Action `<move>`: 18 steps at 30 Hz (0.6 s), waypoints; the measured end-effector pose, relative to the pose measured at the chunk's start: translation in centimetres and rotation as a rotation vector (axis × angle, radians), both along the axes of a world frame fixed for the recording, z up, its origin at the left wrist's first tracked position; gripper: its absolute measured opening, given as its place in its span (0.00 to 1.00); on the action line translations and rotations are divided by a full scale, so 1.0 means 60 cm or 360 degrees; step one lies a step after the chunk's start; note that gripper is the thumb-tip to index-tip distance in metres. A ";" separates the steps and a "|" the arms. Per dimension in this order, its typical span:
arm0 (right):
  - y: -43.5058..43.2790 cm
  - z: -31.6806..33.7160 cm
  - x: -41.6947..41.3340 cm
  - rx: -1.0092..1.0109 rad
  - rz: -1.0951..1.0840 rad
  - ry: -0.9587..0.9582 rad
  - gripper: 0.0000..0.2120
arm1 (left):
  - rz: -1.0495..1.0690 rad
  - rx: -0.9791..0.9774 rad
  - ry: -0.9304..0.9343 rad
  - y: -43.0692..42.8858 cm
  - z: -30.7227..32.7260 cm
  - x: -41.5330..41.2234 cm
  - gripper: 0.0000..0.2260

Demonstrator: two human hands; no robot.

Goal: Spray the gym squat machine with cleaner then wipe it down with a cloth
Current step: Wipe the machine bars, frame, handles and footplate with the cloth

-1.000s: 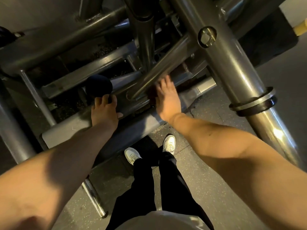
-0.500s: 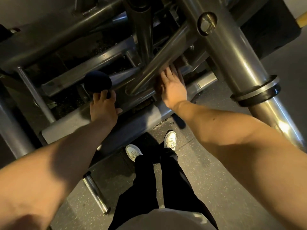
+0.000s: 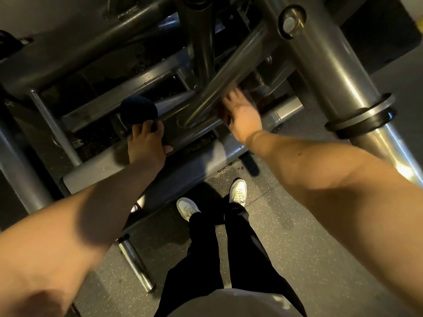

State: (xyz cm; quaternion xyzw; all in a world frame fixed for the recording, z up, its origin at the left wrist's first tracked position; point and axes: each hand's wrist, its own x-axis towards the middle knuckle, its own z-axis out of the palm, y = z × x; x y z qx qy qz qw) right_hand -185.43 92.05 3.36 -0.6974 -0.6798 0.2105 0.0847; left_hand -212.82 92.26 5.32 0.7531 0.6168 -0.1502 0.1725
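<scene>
Squat machine (image 3: 338, 72) is viewed from above. At centre, the right hand (image 3: 243, 114) is pressed straight-fingered against a slanted tube (image 3: 229, 74); the left hand (image 3: 146, 145) is curled round a dark object (image 3: 138, 109).

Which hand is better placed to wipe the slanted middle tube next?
Likely right. The right hand is at the lower end of the slanted tube; the left hand sits farther left, gripping a dark round object.

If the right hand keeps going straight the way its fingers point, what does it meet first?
Most likely the slanted steel tube: the right hand points up and left at it, with its fingertips close against the tube's lower side. Motion blur hides whether they touch it.
</scene>
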 end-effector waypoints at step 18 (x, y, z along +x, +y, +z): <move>-0.098 0.073 -0.178 -0.0048 -0.0461 0.0683 0.23 | 0.0313 0.0028 0.0107 -0.027 0.037 -0.142 0.28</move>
